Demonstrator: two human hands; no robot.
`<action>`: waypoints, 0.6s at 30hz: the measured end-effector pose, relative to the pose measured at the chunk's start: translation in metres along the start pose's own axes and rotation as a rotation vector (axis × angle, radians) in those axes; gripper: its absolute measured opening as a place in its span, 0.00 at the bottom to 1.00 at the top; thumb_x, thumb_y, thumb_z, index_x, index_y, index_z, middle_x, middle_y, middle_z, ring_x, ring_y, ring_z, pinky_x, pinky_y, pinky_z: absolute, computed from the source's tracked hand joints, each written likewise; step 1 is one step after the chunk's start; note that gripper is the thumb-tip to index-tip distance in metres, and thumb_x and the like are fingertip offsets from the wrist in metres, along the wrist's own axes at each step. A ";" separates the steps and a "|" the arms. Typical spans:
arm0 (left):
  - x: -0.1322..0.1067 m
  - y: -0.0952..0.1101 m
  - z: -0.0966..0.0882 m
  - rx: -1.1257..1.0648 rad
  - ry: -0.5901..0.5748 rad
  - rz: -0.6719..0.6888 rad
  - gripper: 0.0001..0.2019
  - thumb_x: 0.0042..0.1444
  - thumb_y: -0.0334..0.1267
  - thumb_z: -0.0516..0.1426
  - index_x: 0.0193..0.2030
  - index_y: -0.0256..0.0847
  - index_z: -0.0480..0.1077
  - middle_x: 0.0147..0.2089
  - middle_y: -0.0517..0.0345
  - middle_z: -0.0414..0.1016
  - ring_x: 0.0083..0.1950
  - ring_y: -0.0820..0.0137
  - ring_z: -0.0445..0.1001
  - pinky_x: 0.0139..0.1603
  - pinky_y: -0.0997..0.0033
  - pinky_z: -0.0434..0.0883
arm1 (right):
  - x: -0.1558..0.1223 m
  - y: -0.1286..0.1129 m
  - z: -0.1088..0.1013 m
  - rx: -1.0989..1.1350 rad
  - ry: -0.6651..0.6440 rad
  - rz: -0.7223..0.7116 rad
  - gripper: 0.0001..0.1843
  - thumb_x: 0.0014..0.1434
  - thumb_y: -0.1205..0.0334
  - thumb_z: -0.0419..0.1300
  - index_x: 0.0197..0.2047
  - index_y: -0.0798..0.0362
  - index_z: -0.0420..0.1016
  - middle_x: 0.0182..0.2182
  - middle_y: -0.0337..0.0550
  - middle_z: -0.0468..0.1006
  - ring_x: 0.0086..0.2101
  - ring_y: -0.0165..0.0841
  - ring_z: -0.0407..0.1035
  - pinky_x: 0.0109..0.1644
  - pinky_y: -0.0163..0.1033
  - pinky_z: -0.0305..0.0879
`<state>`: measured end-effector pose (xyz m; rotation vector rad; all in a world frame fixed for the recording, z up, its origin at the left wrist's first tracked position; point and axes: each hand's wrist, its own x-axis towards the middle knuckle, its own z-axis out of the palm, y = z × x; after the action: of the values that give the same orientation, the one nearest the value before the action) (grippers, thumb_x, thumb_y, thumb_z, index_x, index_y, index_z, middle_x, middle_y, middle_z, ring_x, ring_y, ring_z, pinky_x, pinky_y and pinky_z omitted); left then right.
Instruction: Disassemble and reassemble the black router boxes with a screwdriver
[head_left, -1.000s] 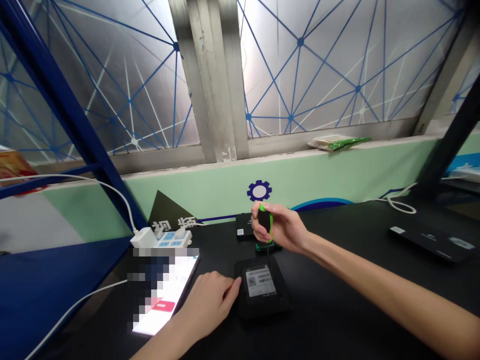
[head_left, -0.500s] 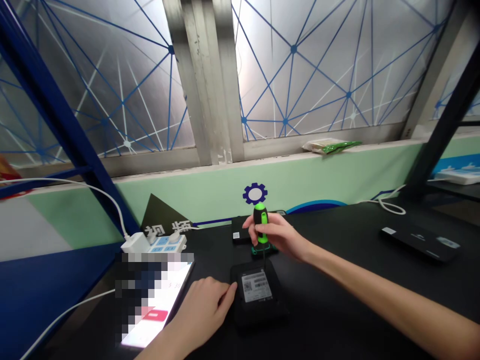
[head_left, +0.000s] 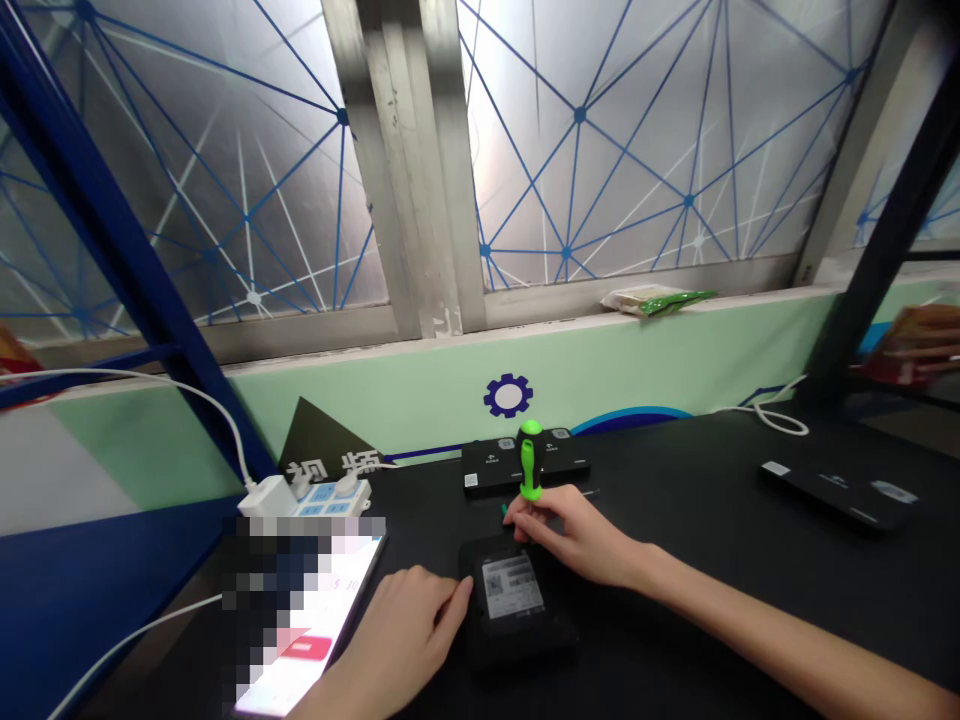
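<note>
A screwdriver (head_left: 529, 460) with a green and black handle stands upright, its tip over the upper right edge of a flat black device (head_left: 517, 645). My right hand (head_left: 574, 530) pinches it low, around the shaft just below the handle. The fingers hide the tip, so I cannot tell whether it sits in a screw. On the device's upturned face is a pale printed label (head_left: 512, 587). My left hand (head_left: 412, 620) lies on the table with its thumb apart, touching the device's left edge; it holds nothing.
Behind the device lies a long black box (head_left: 487, 468) with small labels, and a similar one (head_left: 836, 490) is at the right. A lit phone (head_left: 349, 590) and a power strip (head_left: 334, 498) are on the left. A co-worker's hand (head_left: 930, 335) shows at the far right.
My right hand has slid down from the screwdriver's handle to its shaft, uncovering the box behind. My left hand keeps its place. A co-worker's hand has appeared at the far right.
</note>
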<state>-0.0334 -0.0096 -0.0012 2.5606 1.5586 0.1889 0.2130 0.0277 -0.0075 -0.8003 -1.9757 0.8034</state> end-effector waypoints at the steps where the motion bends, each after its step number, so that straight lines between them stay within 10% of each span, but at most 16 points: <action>1: 0.000 0.000 0.000 0.003 -0.002 -0.001 0.29 0.71 0.45 0.42 0.21 0.40 0.68 0.22 0.54 0.72 0.24 0.66 0.72 0.27 0.65 0.47 | -0.001 0.000 0.000 -0.003 0.003 -0.009 0.14 0.69 0.54 0.55 0.43 0.54 0.77 0.30 0.45 0.81 0.30 0.36 0.75 0.35 0.39 0.70; 18: 0.000 -0.003 0.003 0.031 0.012 0.011 0.27 0.72 0.45 0.43 0.21 0.40 0.65 0.22 0.56 0.72 0.24 0.66 0.72 0.27 0.65 0.46 | -0.005 0.001 -0.001 -0.046 0.022 -0.016 0.11 0.69 0.58 0.55 0.37 0.53 0.75 0.30 0.44 0.81 0.28 0.34 0.75 0.31 0.36 0.68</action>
<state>-0.0357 -0.0087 -0.0047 2.5969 1.5640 0.1833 0.2163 0.0247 -0.0103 -0.8161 -1.9845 0.7398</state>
